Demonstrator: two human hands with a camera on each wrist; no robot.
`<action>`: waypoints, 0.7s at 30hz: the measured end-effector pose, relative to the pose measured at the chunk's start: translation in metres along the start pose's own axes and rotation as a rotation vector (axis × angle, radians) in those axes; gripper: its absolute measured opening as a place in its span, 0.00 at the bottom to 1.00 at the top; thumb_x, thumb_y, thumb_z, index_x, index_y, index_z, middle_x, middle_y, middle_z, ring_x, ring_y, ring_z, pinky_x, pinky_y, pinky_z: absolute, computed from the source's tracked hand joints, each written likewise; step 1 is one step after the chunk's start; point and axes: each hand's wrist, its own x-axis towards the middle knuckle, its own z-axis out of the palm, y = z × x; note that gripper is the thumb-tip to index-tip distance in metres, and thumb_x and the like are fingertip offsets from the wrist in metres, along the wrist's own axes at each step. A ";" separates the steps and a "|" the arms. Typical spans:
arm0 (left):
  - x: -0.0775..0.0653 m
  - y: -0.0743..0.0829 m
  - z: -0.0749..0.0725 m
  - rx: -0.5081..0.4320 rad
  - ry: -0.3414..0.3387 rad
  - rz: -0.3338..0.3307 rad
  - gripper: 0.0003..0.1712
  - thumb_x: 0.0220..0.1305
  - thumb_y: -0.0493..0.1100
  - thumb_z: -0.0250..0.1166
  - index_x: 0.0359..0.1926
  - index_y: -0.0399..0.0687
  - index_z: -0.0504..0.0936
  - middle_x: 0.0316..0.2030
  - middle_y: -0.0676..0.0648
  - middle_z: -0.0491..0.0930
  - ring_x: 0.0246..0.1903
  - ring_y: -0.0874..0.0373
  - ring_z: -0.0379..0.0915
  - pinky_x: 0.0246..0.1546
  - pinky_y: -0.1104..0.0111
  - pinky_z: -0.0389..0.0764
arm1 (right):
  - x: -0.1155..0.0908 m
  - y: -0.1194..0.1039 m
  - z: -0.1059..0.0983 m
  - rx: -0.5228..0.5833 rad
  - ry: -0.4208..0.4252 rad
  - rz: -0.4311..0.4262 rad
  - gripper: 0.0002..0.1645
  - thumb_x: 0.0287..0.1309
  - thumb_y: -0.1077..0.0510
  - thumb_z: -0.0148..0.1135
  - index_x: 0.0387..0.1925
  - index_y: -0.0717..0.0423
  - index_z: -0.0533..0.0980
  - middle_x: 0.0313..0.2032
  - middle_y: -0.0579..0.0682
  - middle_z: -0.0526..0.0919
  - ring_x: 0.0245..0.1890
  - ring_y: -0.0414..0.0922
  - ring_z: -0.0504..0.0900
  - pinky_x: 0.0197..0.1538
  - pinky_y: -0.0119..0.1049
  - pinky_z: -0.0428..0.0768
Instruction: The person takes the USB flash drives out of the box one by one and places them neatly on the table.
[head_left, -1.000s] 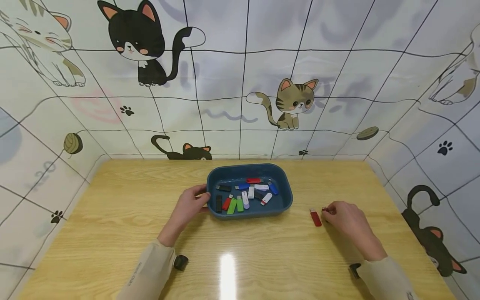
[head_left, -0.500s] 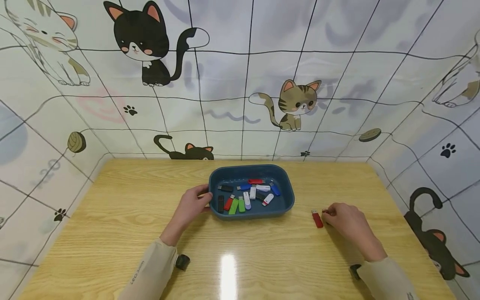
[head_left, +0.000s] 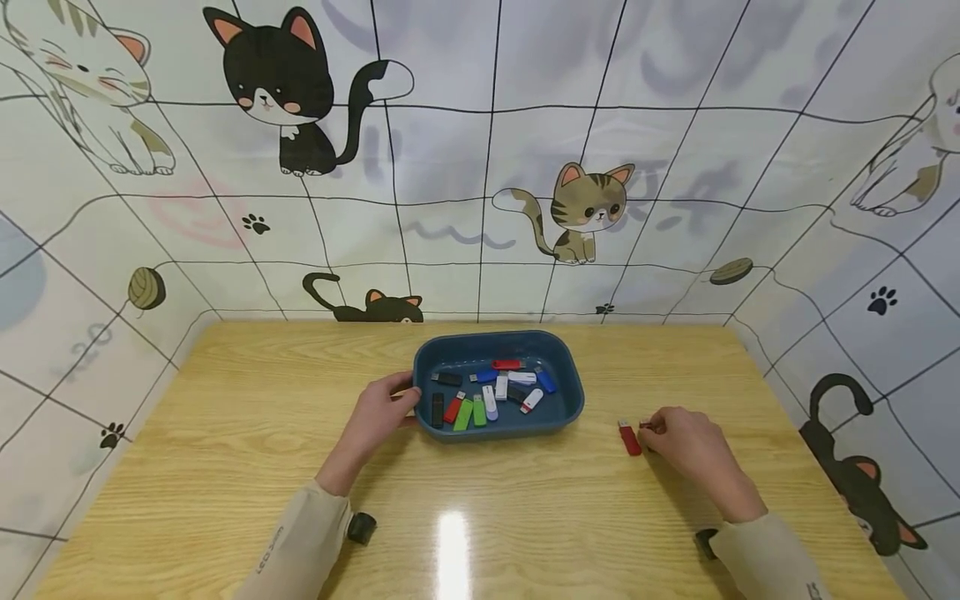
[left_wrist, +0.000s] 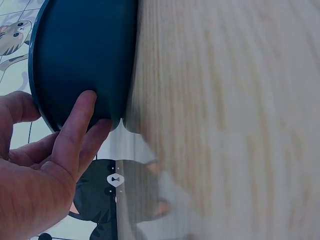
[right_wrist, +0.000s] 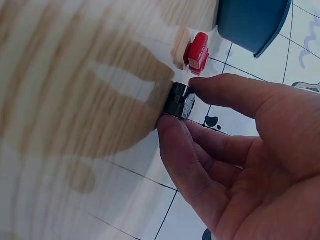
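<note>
In the head view my left hand (head_left: 382,408) holds the left end of a dark blue tray (head_left: 495,432). The left wrist view shows its thumb at the rim and its fingers (left_wrist: 75,125) against the outer wall. Inside the tray lie several USB flash drives, among them green ones (head_left: 479,411), black ones (head_left: 437,410) and a white one (head_left: 490,402). To the right of the tray, my right hand (head_left: 693,446) pinches a dark, shiny USB flash drive (right_wrist: 177,101) between thumb and finger, low over the table. Beside it lies a red USB flash drive (head_left: 630,438).
The wooden table (head_left: 225,467) runs up to a cloth backdrop (head_left: 450,167) printed with cats, which also closes in both sides. A bright light reflection (head_left: 453,554) shows on the front of the table.
My right hand has shifted slightly left, closer to the red USB flash drive. The left hand stays at the tray's end, and the view has swayed a little.
</note>
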 end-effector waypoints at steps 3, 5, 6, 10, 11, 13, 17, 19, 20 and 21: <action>0.000 0.000 0.000 0.004 -0.001 0.004 0.26 0.76 0.38 0.57 0.70 0.31 0.72 0.65 0.32 0.75 0.54 0.42 0.82 0.45 0.58 0.89 | -0.001 0.000 -0.001 0.004 0.002 -0.003 0.13 0.67 0.54 0.66 0.36 0.63 0.84 0.28 0.50 0.84 0.22 0.43 0.70 0.26 0.36 0.66; -0.001 0.000 0.000 0.005 -0.005 0.009 0.26 0.76 0.38 0.56 0.71 0.31 0.71 0.65 0.31 0.75 0.55 0.41 0.82 0.45 0.59 0.89 | -0.002 0.000 -0.004 0.010 0.008 -0.003 0.16 0.69 0.53 0.63 0.30 0.61 0.81 0.21 0.47 0.76 0.20 0.42 0.65 0.24 0.36 0.63; -0.001 0.000 0.000 0.006 -0.003 0.010 0.26 0.76 0.38 0.56 0.70 0.30 0.71 0.65 0.31 0.75 0.55 0.41 0.82 0.45 0.59 0.89 | -0.003 -0.001 -0.006 0.010 0.021 -0.010 0.17 0.69 0.53 0.62 0.30 0.62 0.81 0.21 0.47 0.76 0.19 0.42 0.66 0.24 0.36 0.64; -0.002 0.000 -0.001 0.008 -0.003 0.019 0.26 0.76 0.37 0.56 0.70 0.30 0.71 0.65 0.30 0.75 0.55 0.40 0.82 0.46 0.57 0.88 | -0.003 -0.011 -0.016 0.014 0.108 -0.052 0.20 0.72 0.52 0.59 0.39 0.69 0.82 0.27 0.56 0.84 0.21 0.43 0.75 0.23 0.39 0.73; -0.002 0.000 -0.002 0.009 -0.002 0.021 0.26 0.76 0.37 0.56 0.70 0.30 0.71 0.64 0.30 0.75 0.55 0.40 0.82 0.46 0.57 0.88 | -0.003 -0.015 -0.018 0.016 0.132 -0.068 0.21 0.72 0.52 0.59 0.44 0.70 0.83 0.32 0.59 0.86 0.23 0.45 0.78 0.24 0.40 0.76; -0.002 0.001 -0.002 0.007 -0.003 0.022 0.26 0.76 0.37 0.56 0.70 0.30 0.71 0.65 0.30 0.75 0.55 0.40 0.81 0.46 0.57 0.88 | -0.001 -0.026 -0.022 0.023 0.174 -0.096 0.22 0.72 0.52 0.59 0.49 0.69 0.83 0.37 0.60 0.88 0.26 0.46 0.81 0.27 0.43 0.79; -0.002 0.002 -0.001 0.000 -0.005 0.021 0.26 0.76 0.37 0.56 0.70 0.30 0.71 0.65 0.30 0.75 0.55 0.40 0.81 0.46 0.58 0.88 | 0.002 -0.052 -0.026 0.054 0.230 -0.152 0.19 0.71 0.54 0.60 0.49 0.66 0.84 0.35 0.54 0.87 0.28 0.46 0.81 0.30 0.45 0.81; -0.002 0.002 -0.001 -0.005 -0.007 0.022 0.26 0.76 0.38 0.57 0.70 0.30 0.72 0.65 0.31 0.75 0.55 0.40 0.81 0.46 0.58 0.88 | 0.005 -0.065 -0.027 0.064 0.257 -0.182 0.17 0.70 0.55 0.61 0.48 0.64 0.85 0.35 0.52 0.87 0.30 0.46 0.82 0.33 0.47 0.82; -0.002 0.002 -0.001 -0.007 -0.008 0.024 0.26 0.76 0.38 0.57 0.70 0.30 0.72 0.65 0.31 0.75 0.55 0.40 0.82 0.45 0.58 0.88 | 0.007 -0.072 -0.027 0.068 0.264 -0.195 0.16 0.70 0.55 0.61 0.47 0.64 0.85 0.35 0.52 0.87 0.31 0.47 0.82 0.34 0.48 0.83; -0.002 0.002 -0.001 -0.009 -0.008 0.025 0.26 0.76 0.38 0.57 0.70 0.31 0.72 0.65 0.31 0.75 0.55 0.40 0.81 0.45 0.58 0.88 | 0.010 -0.078 -0.026 0.069 0.271 -0.206 0.15 0.69 0.56 0.61 0.47 0.63 0.85 0.35 0.52 0.87 0.32 0.48 0.83 0.36 0.49 0.83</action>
